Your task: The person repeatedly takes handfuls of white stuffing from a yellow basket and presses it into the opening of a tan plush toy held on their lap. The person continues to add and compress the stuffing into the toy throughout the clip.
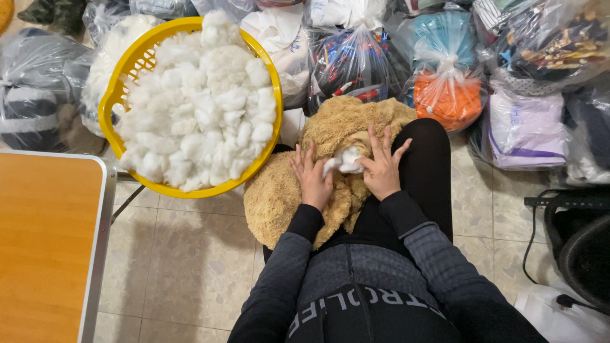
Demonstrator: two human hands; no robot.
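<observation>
Tiled floor (190, 267) fills the lower frame, pale speckled squares. Along the top, a heap of clear plastic bags (445, 57) stuffed with folded cloth: blue, orange, lilac, patterned, grey. Wooden table (44, 241) with a metal edge sits at lower left, only a corner in view. Yellow plastic basket (127, 70), round with a slotted rim, rests partly on the table corner and is heaped with white stuffing clumps (203, 108). A black cable and a dark round object (584, 254) are at the right edge, too cropped to tell what they are.

The person sits in the centre, dark sleeves, black trousers. A tan plush skin (286, 197), furry and limp, lies across the lap and left thigh, just beside the basket's lower rim and touching it or nearly so. Its top part bunches up near the knee.

Left hand (311, 178) lies flat on the plush, fingers stretched forward and pressing the fur next to an opening; not closed round anything, just holding the fabric down. Right hand (383, 168) is on the other side of the opening, fingers spread wide, thumb and forefinger pinching a small white tuft of stuffing (346, 160) at the opening. The tuft sits between both hands, partly inside the plush. How deep it goes I cannot tell.
</observation>
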